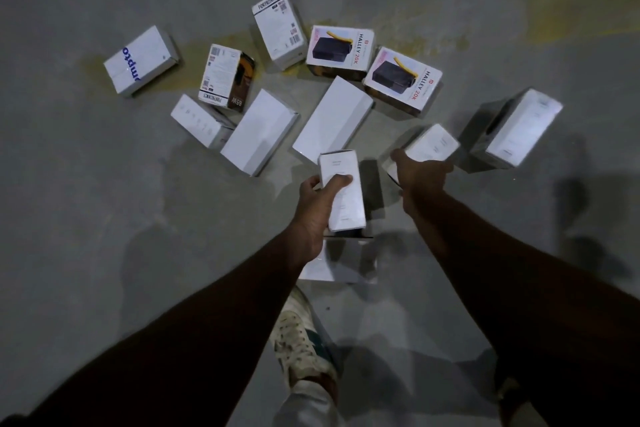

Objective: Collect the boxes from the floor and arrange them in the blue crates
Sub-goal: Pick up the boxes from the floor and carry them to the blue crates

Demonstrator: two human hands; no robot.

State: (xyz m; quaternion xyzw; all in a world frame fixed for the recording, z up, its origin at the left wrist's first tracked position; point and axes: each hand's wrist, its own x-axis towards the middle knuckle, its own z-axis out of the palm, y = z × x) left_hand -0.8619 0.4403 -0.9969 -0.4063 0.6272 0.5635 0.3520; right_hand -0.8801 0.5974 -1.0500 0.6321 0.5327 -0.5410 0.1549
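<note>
Several boxes lie scattered on the grey concrete floor (104, 204). My left hand (317, 204) grips a narrow white box (344, 198), held above the floor with my thumb across its top face. My right hand (420, 173) grips another white box (433, 144) just to the right, my fingers curled over its near end. Beyond my hands lie two plain white boxes (332, 118) (259, 132). Two "Halley 20K" boxes (341, 48) (403, 80) sit farther back. No blue crate is in view.
More boxes lie around: one with blue lettering (140, 61) at far left, a brown and white one (227, 78), a Portronics one (278, 29), a small white one (199, 121), a tall one (519, 126) at right. Another white box (337, 262) lies under my left wrist, by my shoe (301, 340).
</note>
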